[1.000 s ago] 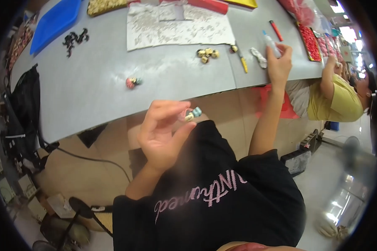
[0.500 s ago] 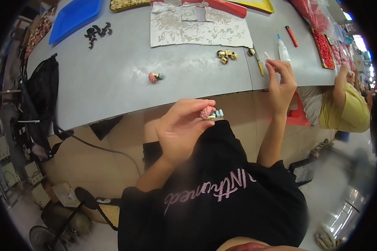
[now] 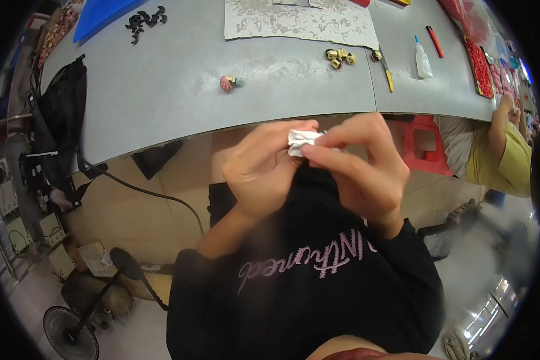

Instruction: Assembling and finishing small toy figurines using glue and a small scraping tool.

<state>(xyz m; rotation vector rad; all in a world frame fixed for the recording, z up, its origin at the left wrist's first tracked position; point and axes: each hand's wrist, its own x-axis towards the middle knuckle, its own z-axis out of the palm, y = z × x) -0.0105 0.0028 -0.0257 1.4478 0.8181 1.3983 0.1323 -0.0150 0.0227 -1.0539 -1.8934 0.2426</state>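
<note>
Just in front of the table's near edge my two hands meet. My left hand [image 3: 255, 165] is closed on a small pink-haired figurine, which is now almost wholly covered. A crumpled white tissue [image 3: 302, 141] is pinched between the thumb and fingers of my right hand [image 3: 372, 159] and lies against the figurine at the left fingertips. On the table beyond, a second small figurine [image 3: 227, 83] with a pink top lies on its side. Several small cream-and-dark pieces [image 3: 339, 59] sit in a cluster to its right.
On the grey table [image 3: 162, 102] are black curved pieces [image 3: 145, 24], a white board [image 3: 300, 24], a yellow-handled knife [image 3: 389, 79], a blue-tipped bottle [image 3: 423, 63] and a red marker [image 3: 435, 42]. A red stool [image 3: 426, 129] and a person in yellow [image 3: 501, 156] are at the right.
My right hand has come from above the table, down and left to my left hand, bringing the white tissue onto the figurine. The view has tilted, so the table sits higher.
</note>
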